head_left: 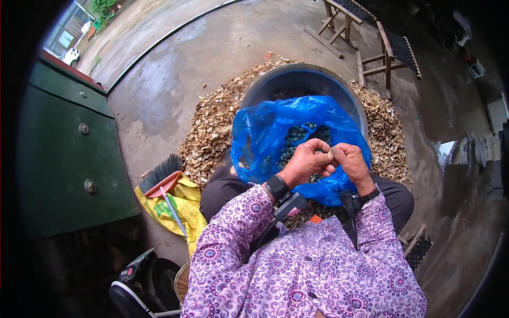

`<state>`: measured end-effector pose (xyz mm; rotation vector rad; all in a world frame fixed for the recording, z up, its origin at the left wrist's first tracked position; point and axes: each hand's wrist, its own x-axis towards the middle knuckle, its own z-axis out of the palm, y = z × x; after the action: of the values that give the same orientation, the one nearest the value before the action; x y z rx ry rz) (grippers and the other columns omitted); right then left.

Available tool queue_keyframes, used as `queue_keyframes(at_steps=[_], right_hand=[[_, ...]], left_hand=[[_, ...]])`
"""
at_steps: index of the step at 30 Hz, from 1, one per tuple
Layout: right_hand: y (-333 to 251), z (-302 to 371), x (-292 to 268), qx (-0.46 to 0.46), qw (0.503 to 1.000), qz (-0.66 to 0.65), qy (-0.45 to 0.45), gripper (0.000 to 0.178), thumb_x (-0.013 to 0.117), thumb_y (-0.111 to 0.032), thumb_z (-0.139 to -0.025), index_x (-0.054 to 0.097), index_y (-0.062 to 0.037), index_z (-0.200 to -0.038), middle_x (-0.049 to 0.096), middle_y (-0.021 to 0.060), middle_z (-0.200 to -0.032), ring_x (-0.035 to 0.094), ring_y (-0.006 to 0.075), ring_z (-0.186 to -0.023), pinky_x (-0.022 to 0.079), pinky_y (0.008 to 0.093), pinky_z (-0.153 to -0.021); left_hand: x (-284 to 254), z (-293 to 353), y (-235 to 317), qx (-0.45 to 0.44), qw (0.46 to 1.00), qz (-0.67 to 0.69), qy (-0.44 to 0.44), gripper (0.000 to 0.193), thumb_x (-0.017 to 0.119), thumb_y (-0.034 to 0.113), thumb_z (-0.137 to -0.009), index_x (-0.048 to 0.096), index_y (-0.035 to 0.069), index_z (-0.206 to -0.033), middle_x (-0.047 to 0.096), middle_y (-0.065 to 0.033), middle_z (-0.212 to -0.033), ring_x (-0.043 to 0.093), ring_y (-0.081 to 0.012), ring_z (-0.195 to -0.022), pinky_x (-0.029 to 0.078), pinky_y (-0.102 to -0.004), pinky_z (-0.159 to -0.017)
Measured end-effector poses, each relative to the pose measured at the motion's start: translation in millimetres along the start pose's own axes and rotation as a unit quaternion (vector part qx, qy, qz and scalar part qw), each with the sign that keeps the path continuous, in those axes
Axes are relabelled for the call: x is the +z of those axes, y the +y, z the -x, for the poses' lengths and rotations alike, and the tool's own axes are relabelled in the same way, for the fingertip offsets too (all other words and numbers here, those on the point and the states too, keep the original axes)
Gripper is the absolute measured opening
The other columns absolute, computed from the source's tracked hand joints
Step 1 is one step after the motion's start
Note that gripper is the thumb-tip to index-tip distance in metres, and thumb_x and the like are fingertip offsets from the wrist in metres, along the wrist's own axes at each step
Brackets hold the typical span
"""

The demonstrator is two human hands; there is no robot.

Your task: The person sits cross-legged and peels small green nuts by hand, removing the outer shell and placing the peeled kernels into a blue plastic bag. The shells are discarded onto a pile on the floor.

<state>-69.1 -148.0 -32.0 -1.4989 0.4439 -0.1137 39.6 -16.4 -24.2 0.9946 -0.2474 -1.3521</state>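
Observation:
My left hand (307,162) and my right hand (351,165) meet at the fingertips, each closed in a pinch. Whatever sits between the fingers is too small to make out. Both hands are above a crumpled blue plastic bag (339,117), whose mouth gapes open. Small dark greenish-blue pieces (295,137) fill part of it; their kind is unclear, and my hands hide some of them. Behind and partly under the bag stands a wide grey basin (331,86), tilted, with more pieces in shadow inside.
Brown shells (214,119) lie heaped around the basin. On my left are a broom (161,179), a yellow sack (185,193) and a green metal panel (69,159). Wooden folding stools (389,58) stand at the far right. A black appliance (151,281) is at lower left.

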Motion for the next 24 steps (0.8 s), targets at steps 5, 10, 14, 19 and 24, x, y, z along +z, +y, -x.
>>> queue_keyframes(at_steps=[5,10,14,19,24], right_hand=[[-3,2,4,-0.008,0.998,0.067,0.019,0.023,0.053,-0.021,-0.085,0.061,-0.0008,-0.08,0.057,-0.0013,-0.068,0.051,0.0053,-0.065,0.042,0.0199,-0.059],[-1,3,9,-0.027,0.997,0.033,0.065,0.021,0.053,-0.02,-0.085,0.061,-0.0007,-0.081,0.056,-0.0009,-0.067,0.049,0.0051,-0.062,0.04,0.0193,-0.057],[16,0,8,-0.018,0.993,-0.099,0.066,0.021,0.054,-0.023,-0.085,0.06,-0.0031,-0.08,0.055,-0.0015,-0.068,0.048,0.0057,-0.059,0.04,0.0191,-0.055],[13,-3,-4,0.016,0.975,-0.209,0.077,0.025,0.053,-0.029,-0.085,0.054,-0.0058,-0.076,0.051,0.0005,-0.066,0.045,0.0073,-0.054,0.04,0.021,-0.051],[7,-1,-7,0.058,0.974,-0.207,0.072,0.024,0.052,-0.03,-0.086,0.051,-0.0064,-0.079,0.055,0.0044,-0.069,0.05,0.0084,-0.053,0.044,0.0221,-0.051]], left_hand=[[-2,-1,-6,-0.015,0.999,0.049,0.001,0.022,0.057,0.009,-0.08,0.046,-0.001,-0.096,0.055,-0.0088,-0.081,0.057,-0.0132,-0.066,0.05,-0.025,-0.057],[-4,-2,-7,0.003,0.988,0.156,-0.01,0.011,0.053,0.008,-0.084,0.045,0.003,-0.091,0.059,-0.0113,-0.079,0.061,-0.0156,-0.063,0.053,-0.026,-0.055],[-5,-3,-5,0.0,0.988,0.156,-0.02,0.01,0.051,0.006,-0.084,0.045,0.003,-0.091,0.059,-0.0112,-0.079,0.061,-0.0157,-0.063,0.053,-0.0255,-0.054],[-5,-1,1,0.036,0.997,-0.035,0.056,0.012,0.054,0.005,-0.081,0.046,0.002,-0.089,0.058,-0.0086,-0.069,0.06,-0.0143,-0.056,0.05,-0.0242,-0.047],[-6,-5,-4,0.127,0.961,-0.198,0.146,0.014,0.059,0.006,-0.075,0.05,-0.002,-0.084,0.057,-0.0064,-0.063,0.058,-0.0112,-0.052,0.046,-0.0221,-0.043]])
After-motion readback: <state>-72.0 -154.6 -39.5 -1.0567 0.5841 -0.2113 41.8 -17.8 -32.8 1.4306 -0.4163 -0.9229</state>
